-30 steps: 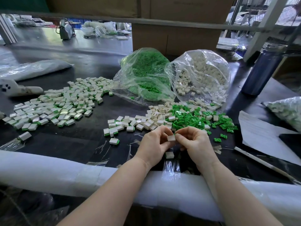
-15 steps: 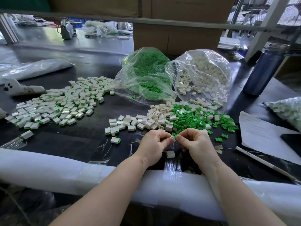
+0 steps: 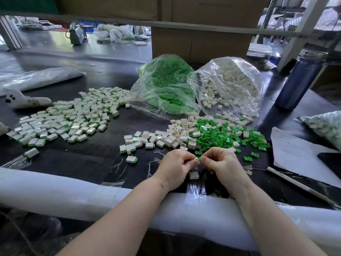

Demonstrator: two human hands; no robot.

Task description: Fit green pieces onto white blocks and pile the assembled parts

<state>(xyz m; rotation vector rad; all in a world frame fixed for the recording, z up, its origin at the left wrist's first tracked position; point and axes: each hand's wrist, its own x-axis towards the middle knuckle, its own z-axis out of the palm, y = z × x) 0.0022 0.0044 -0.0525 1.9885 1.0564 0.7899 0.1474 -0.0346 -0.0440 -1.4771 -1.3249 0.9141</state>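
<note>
My left hand [image 3: 177,163] pinches a small white block [image 3: 196,159] at the table's front centre. My right hand [image 3: 221,161] pinches a green piece [image 3: 200,158] pressed against that block's end. Another white block [image 3: 194,175] lies on the table just below my hands. Loose white blocks [image 3: 177,135] and loose green pieces [image 3: 217,137] lie heaped right behind my hands. A wide pile of assembled parts [image 3: 70,117] spreads across the left of the table.
A clear bag of green pieces [image 3: 166,85] and a clear bag of white blocks [image 3: 236,84] lie open behind the heaps. A dark blue bottle [image 3: 299,82] stands at right, paper sheets [image 3: 299,152] near it. White foam padding [image 3: 55,193] covers the front edge.
Both hands have shifted slightly right and closer together. The white block between my fingers is more covered, and the green piece now shows at its end.
</note>
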